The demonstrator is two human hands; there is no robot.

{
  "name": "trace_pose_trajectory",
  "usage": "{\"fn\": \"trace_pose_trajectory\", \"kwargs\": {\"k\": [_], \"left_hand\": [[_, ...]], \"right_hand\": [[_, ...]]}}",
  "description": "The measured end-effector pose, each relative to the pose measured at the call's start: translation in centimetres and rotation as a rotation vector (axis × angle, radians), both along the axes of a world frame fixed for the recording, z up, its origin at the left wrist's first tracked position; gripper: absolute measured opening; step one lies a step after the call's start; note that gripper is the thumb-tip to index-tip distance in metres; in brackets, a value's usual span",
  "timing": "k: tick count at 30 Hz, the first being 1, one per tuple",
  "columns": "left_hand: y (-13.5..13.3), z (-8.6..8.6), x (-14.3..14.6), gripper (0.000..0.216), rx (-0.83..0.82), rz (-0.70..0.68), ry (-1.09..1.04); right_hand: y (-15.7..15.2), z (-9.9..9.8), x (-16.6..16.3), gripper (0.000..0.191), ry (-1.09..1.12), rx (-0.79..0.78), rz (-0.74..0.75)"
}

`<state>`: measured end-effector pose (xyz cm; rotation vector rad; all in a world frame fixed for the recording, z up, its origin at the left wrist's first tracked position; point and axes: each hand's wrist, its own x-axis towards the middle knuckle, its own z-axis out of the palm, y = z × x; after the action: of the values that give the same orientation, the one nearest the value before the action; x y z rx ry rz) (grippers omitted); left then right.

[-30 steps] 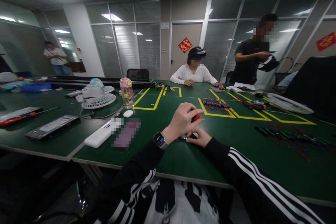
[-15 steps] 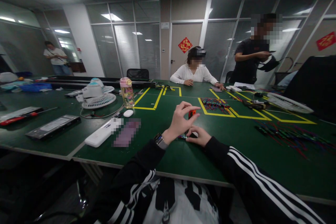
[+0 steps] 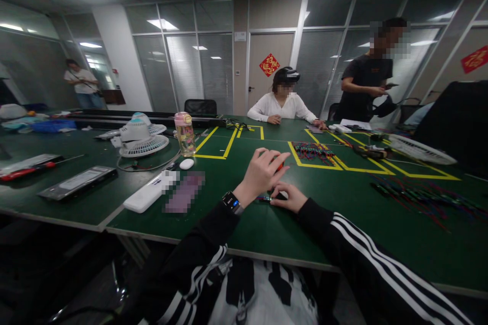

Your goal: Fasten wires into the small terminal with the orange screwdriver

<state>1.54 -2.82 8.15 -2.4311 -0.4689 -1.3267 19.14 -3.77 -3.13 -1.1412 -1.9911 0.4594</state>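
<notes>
My left hand [image 3: 263, 170], a smartwatch [image 3: 231, 202] on its wrist, is raised just above the table with its fingers curled round an upright screwdriver [image 3: 281, 166]. Only a bit of the orange-and-black handle shows; the shaft is hidden behind the hand. Below it, my right hand [image 3: 290, 197] pinches a small green circuit board [image 3: 264, 198] low at the tabletop. Fingers cover most of the board. To the right lies a loose spread of similar small boards with red and blue wires [image 3: 423, 198].
More wired boards [image 3: 312, 151] lie inside yellow tape [image 3: 316, 165]. Leftward are a white power bank [image 3: 147, 193], a white oval case [image 3: 186, 164], a pink-lidded bottle [image 3: 185, 134], a fan [image 3: 141, 137], a hard drive [image 3: 78, 183] and a red-handled screwdriver [image 3: 28, 171]. A person [image 3: 282, 104] sits opposite.
My left hand's fingers have shifted round the handle and now cover more of it; the wrist has rolled, showing the lit watch face. My right hand stays in place.
</notes>
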Motion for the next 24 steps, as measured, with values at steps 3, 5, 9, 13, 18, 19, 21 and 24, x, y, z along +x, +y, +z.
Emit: {"fn": "trace_pose_trajectory", "kwargs": {"k": [3, 5, 9, 13, 18, 19, 21, 24], "left_hand": [[0.1, 0.1, -0.1, 0.034, 0.034, 0.042, 0.029], [0.0, 0.1, -0.1, 0.034, 0.056, 0.044, 0.029], [-0.1, 0.0, 0.1, 0.033, 0.069, 0.060, 0.035], [-0.2, -0.2, 0.4, 0.033, 0.050, 0.073, 0.024], [0.1, -0.3, 0.8, 0.033, 0.069, 0.081, 0.019], [0.2, -0.3, 0.9, 0.032, 0.069, 0.079, 0.021], [0.3, -0.4, 0.9, 0.032, 0.062, 0.080, 0.021], [0.3, -0.4, 0.9, 0.032, 0.051, 0.094, 0.015]], "right_hand": [[0.0, 0.2, -0.1, 0.015, -0.022, 0.000, 0.007], [-0.3, 0.8, -0.2, 0.016, -0.056, 0.025, 0.001], [-2.2, 3.1, -0.4, 0.015, -0.217, 0.298, -0.083], [-6.1, 5.3, -2.4, 0.022, -0.241, 0.843, -0.131], [-9.0, 5.8, -8.3, 0.035, -0.324, 0.891, 0.018], [-9.0, 5.7, -9.3, 0.041, -0.323, 0.835, 0.025], [-8.8, 5.6, -10.6, 0.050, -0.292, 0.736, 0.016], [-8.4, 5.3, -11.1, 0.054, -0.283, 0.670, 0.006]]}}
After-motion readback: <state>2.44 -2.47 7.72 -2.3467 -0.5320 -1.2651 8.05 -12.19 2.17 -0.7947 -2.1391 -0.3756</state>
